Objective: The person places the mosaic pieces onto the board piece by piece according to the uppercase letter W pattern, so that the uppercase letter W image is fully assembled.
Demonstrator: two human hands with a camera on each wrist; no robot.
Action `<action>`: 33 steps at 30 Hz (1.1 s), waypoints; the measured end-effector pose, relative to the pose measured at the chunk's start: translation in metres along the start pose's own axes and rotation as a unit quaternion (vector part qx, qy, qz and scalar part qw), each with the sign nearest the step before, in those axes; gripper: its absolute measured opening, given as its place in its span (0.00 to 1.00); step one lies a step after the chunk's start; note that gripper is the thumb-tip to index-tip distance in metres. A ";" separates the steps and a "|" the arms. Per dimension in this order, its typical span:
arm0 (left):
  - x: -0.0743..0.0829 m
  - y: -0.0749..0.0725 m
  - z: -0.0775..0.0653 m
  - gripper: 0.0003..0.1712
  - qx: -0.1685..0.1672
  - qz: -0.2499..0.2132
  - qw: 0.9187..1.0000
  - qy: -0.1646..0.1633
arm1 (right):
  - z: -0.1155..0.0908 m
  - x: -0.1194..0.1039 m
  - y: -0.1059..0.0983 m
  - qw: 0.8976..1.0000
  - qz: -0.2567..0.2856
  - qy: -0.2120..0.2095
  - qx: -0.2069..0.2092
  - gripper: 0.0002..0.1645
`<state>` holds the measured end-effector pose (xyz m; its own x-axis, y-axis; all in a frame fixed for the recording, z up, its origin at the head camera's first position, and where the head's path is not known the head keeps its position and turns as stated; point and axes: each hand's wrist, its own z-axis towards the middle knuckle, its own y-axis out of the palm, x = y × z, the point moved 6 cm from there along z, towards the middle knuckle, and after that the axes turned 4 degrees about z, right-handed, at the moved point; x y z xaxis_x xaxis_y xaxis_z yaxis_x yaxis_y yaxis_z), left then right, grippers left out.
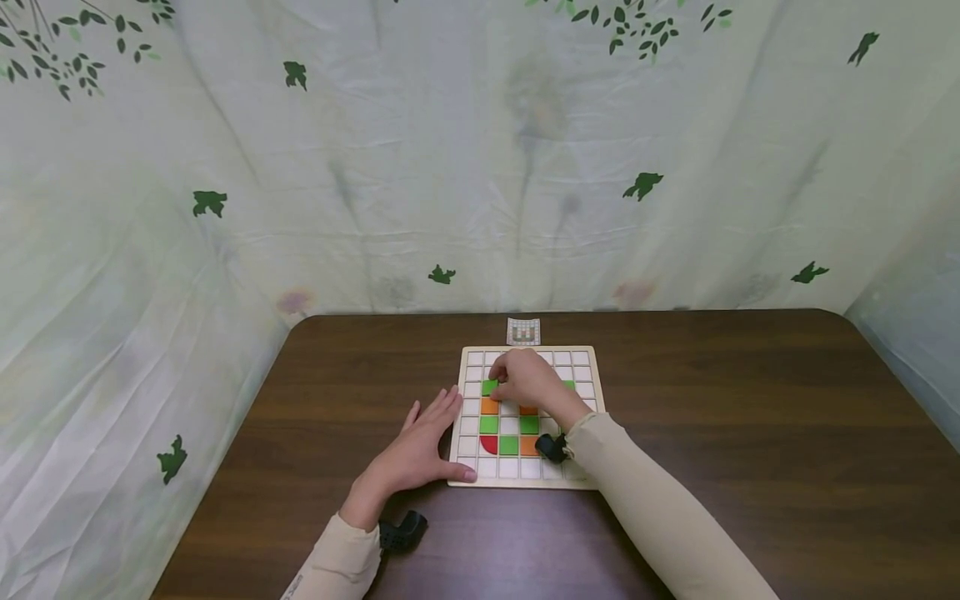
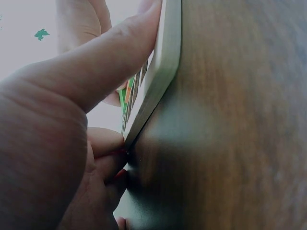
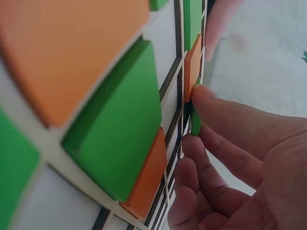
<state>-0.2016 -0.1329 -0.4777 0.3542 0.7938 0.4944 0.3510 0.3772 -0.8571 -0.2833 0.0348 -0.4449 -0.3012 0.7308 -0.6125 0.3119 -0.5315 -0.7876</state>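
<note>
A square wooden grid board (image 1: 459, 477) with white cells lies on the table. My right hand (image 1: 531, 382) reaches over its far half, thumb and forefinger pinching a green tile (image 3: 195, 119) at the grid, beside an orange tile (image 3: 192, 72). At the board's left edge rests my left hand (image 1: 417, 446), fingers spread; its thumb (image 2: 129, 40) lies on the near left corner. Other pieces sit in cells: a red rounded piece (image 1: 489, 444), a green tile (image 1: 508, 446) and an orange tile (image 1: 528, 446) in one row. My right hand and wrist hide some cells.
A small printed card (image 1: 523, 331) with a grid pattern lies just beyond the board. The brown wooden table (image 1: 750, 433) extends to both sides. A pale curtain (image 1: 450, 167) with leaf prints hangs behind it. Black wrist devices (image 1: 402, 532) sit at both wrists.
</note>
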 end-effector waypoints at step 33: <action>0.002 0.001 0.001 0.68 0.003 -0.006 1.000 0.003 | -0.044 0.040 -0.052 0.996 0.065 0.033 0.051 0.20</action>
<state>-0.2012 -0.1310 -0.4777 0.3558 0.7861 0.5054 0.3498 0.3894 -0.8520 -0.2719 0.1105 -0.4260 -0.2036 0.6779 -0.7064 0.2507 -0.6613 -0.7069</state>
